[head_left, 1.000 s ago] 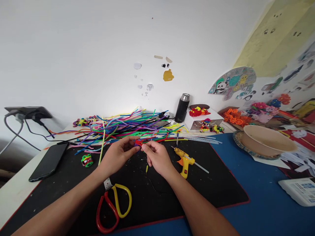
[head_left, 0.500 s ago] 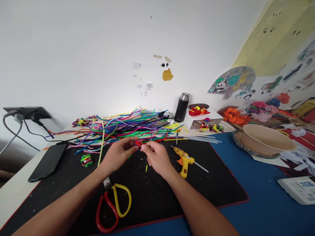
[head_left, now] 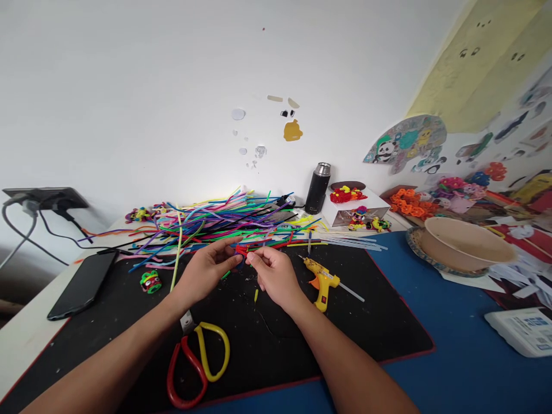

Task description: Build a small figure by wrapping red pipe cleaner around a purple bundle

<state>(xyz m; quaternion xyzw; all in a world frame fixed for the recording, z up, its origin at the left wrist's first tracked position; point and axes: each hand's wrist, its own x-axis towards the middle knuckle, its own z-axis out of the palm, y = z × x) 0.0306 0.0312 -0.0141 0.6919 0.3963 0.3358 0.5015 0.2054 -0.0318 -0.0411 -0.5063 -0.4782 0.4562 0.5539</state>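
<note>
One small red piece (head_left: 242,250) sits pinched in the narrowed fingertips of the left hand (head_left: 210,268), at its eight o'clock, and the right hand (head_left: 275,277), at its four, over the black mat (head_left: 366,328). From that piece, fuzzy sticks (head_left: 224,217) lie heaped at eleven o'clock, a flask (head_left: 318,191) stands at two, the glue gun (head_left: 322,280) lies near four, the scissors (head_left: 204,353) at seven.

The small craft piece (head_left: 242,250) shows red and blue. The scissors (head_left: 198,365) pair one red handle (head_left: 171,374) with one yellow handle (head_left: 226,348). The glue gun (head_left: 325,280) is yellow, its trigger (head_left: 314,283) orange. The mat (head_left: 366,328) is black, edged in red. The pipe cleaners (head_left: 228,215) mix green, purple, blue and pink.
</note>
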